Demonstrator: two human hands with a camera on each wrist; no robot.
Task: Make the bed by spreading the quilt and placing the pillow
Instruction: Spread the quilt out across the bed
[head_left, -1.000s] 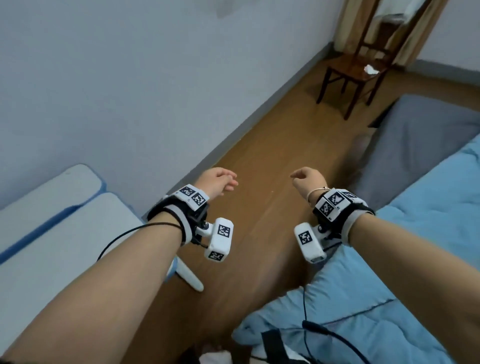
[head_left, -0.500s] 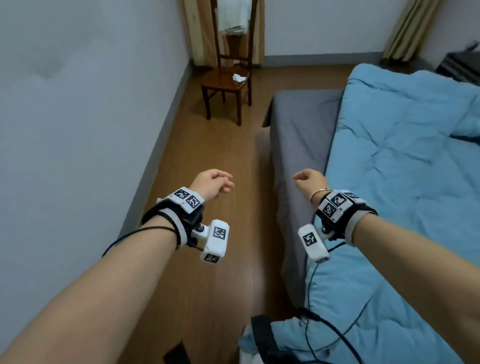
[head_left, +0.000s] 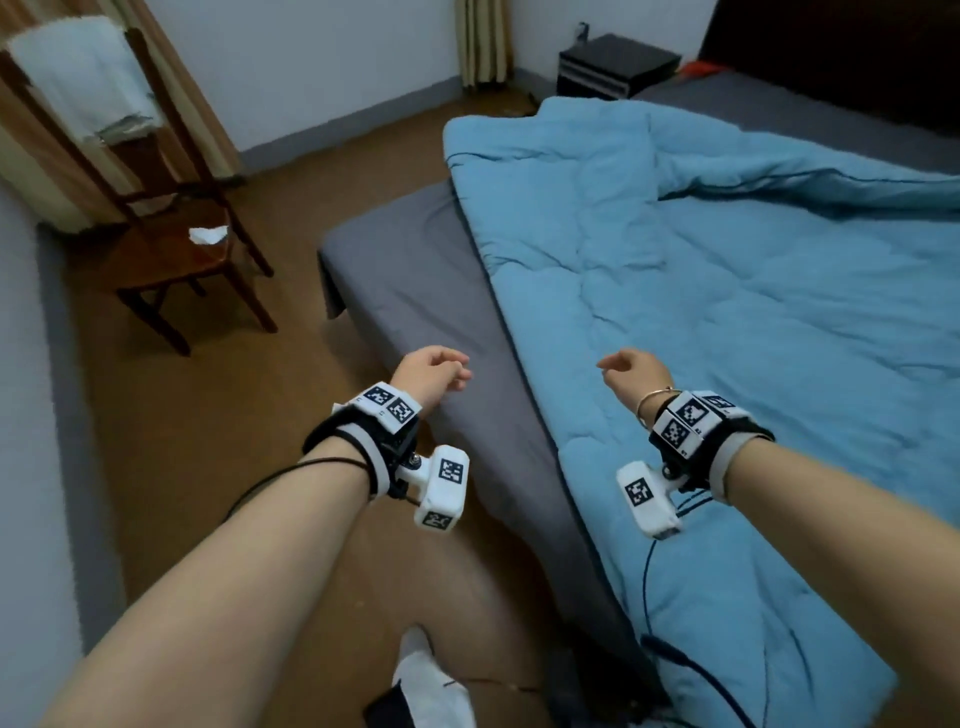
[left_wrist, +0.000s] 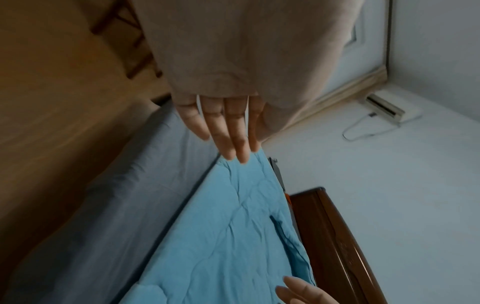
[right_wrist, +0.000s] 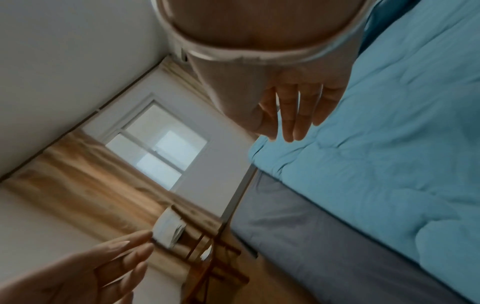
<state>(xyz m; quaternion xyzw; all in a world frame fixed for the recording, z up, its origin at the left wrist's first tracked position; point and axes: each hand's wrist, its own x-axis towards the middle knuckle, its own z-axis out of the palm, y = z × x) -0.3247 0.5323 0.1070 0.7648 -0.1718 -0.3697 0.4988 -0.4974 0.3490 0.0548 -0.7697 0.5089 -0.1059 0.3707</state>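
Bedroom with brown wood floor and pale walls; your bed shows a grey sheet strip along its near edge, and the blue quilt lies rumpled over most of it, its far part folded back in a ridge and its right side cut off by the frame. Your left hand hangs above the grey sheet edge, fingers relaxed and nearly straight in the left wrist view, holding nothing. Your right hand hangs over the quilt, touching nothing, fingers loose and extended in the right wrist view. Pillow: can't make one out; only a small orange scrap near the dark headboard, too small to identify. Wooden chair by the curtain, white cloth over its back, white scrap on seat. Black box on the floor in the far corner, blurry.
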